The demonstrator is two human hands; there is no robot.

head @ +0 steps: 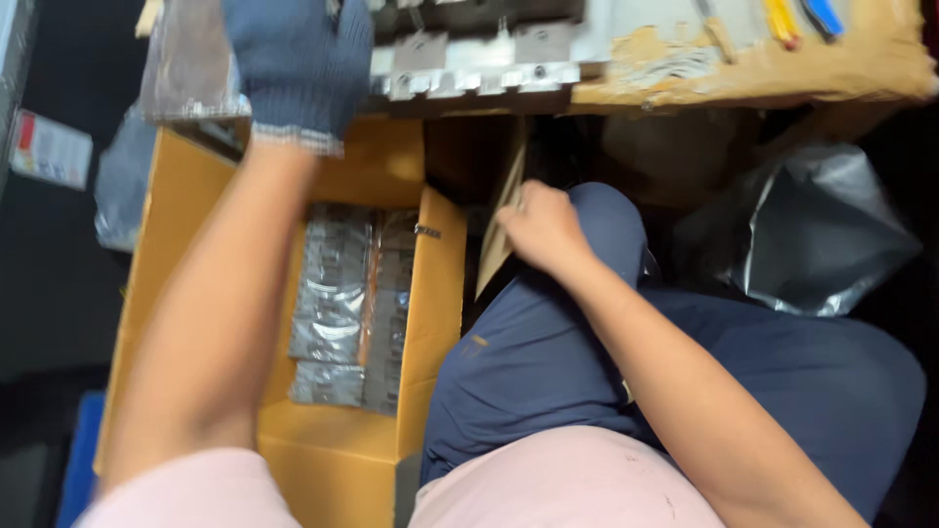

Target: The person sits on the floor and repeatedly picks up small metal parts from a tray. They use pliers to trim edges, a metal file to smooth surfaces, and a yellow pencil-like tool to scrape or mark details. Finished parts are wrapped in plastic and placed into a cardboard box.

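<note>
Cardboard flap [497, 230] pinched by bare right hand [541, 227], gloved left hand [296, 64] raised above open box [430, 323], grip unclear, silver packets [337, 303] below.

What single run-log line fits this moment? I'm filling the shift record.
left hand: gloved, raised at metal fixture | right hand: bare, on brown cardboard flap | open cardboard box: silvery packets

Two hands are seen: a gloved left hand [293, 64] and a bare right hand [541, 227]. One cardboard box [333, 460] is counted at lower left, and one crumpled silver bag [817, 240] at right.
</note>
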